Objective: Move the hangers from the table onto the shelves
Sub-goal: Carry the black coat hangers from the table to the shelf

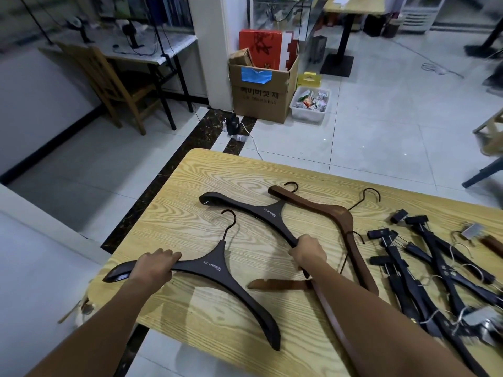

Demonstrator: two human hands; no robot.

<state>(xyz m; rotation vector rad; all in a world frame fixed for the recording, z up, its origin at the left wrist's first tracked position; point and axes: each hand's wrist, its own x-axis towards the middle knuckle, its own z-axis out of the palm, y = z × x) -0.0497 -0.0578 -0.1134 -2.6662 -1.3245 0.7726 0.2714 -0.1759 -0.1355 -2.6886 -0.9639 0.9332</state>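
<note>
Now the left hand point(156, 263) grips a dark brown wooden hanger point(215, 268) on the wood-grain tabletop point(190, 186), its hook pointing away and its arms spanning sideways. The right hand point(309, 251) clasps a matching dark hanger point(261, 210) that lies diagonally.

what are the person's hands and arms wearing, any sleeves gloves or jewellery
Nothing worn shows. The left hand and right hand are bare, with no gloves, rings, watch or wristband. The left forearm and right forearm are uncovered down to the frame's lower edge, so no sleeve is in view.
</note>
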